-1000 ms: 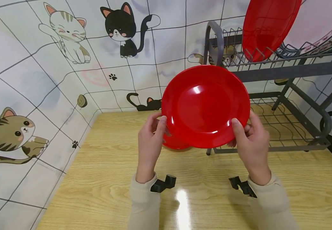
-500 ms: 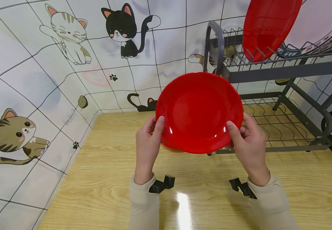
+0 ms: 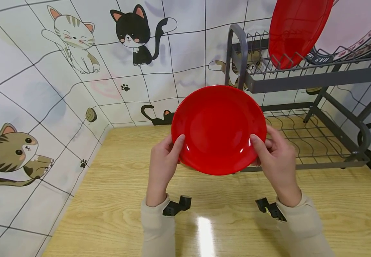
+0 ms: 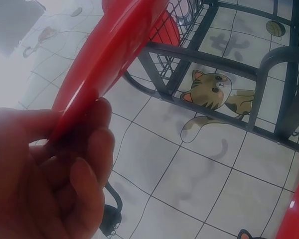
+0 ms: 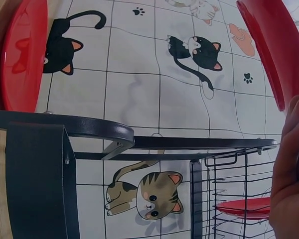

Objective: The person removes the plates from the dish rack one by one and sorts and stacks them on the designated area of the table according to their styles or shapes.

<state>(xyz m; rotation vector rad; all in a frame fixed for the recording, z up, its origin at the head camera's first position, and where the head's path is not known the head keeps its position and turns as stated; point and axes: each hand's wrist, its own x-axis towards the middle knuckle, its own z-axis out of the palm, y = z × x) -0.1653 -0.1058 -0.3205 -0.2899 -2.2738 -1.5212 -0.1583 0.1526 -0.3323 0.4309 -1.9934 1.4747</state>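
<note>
A plate (image 3: 219, 130) is held between a person's left grip (image 3: 163, 157) and right grip (image 3: 277, 159), above the counter (image 3: 114, 185); a second plate (image 5: 24, 59) lies behind. At right, upright plates (image 3: 296, 35) line the upper tier of a rack (image 3: 320, 80) before the wall (image 3: 188, 50).

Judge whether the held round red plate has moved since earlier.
Yes: in the head view, the held plate has shifted down and left relative to the grey metal rack.
</note>
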